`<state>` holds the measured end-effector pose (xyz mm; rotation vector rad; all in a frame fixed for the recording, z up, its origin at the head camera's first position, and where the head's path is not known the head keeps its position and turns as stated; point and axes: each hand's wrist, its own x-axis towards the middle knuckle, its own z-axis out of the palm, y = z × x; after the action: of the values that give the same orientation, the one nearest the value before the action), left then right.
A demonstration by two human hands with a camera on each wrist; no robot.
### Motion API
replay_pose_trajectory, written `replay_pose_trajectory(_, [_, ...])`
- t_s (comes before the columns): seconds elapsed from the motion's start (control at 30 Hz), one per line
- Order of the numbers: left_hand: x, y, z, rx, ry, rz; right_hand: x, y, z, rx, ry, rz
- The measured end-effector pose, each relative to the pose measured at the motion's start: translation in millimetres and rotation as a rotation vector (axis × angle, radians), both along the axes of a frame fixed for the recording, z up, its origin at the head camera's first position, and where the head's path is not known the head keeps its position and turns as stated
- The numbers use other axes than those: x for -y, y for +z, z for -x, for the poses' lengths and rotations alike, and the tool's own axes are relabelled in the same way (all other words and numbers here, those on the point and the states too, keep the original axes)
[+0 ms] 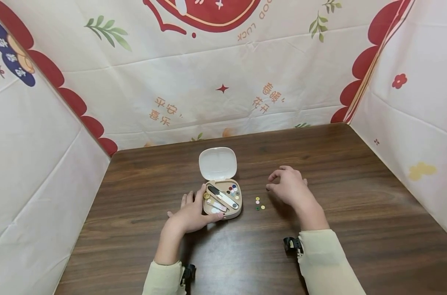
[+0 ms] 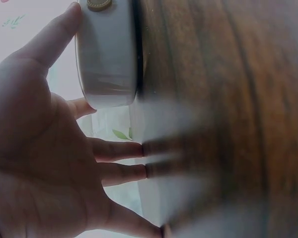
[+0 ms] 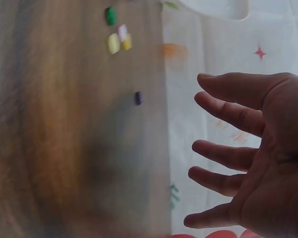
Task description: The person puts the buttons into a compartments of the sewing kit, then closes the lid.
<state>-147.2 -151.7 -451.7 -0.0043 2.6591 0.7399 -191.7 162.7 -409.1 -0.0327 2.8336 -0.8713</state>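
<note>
A small sewing kit box (image 1: 239,212) stands on the table with its white lid (image 1: 217,164) raised. My left hand (image 1: 189,215) rests against the box's left and front sides, thumb and index finger spread along it, the other fingers reaching to the table. My right hand (image 1: 291,188) hovers right of the box, fingers slightly bent and apart, nothing between them. Beneath it a dark purple button (image 3: 138,98) lies on the table. Nearby lie a green button (image 3: 111,16), a pink button (image 3: 122,32) and two yellow ones.
Inside the box are a long black-and-white tool (image 1: 223,197), a gold round piece (image 1: 206,196), white discs and several coloured buttons (image 1: 233,190). The brown wooden table (image 1: 135,229) meets printed cloth walls (image 1: 194,73) at the back and sides.
</note>
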Motion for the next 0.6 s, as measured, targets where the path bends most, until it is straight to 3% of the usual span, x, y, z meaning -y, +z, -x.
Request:
replay_pose_trajectory(0.3, [2.0, -2.3, 0.3, 0.01, 0.004, -0.001, -4, -19.5, 9.8, 0.055, -0.043, -0.019])
replay_pose_trajectory(0.6, [-2.5, 17.4, -7.3, 0.006, -0.008, 0.006, -1, -23.9, 16.9, 0.123, -0.031, -0.035])
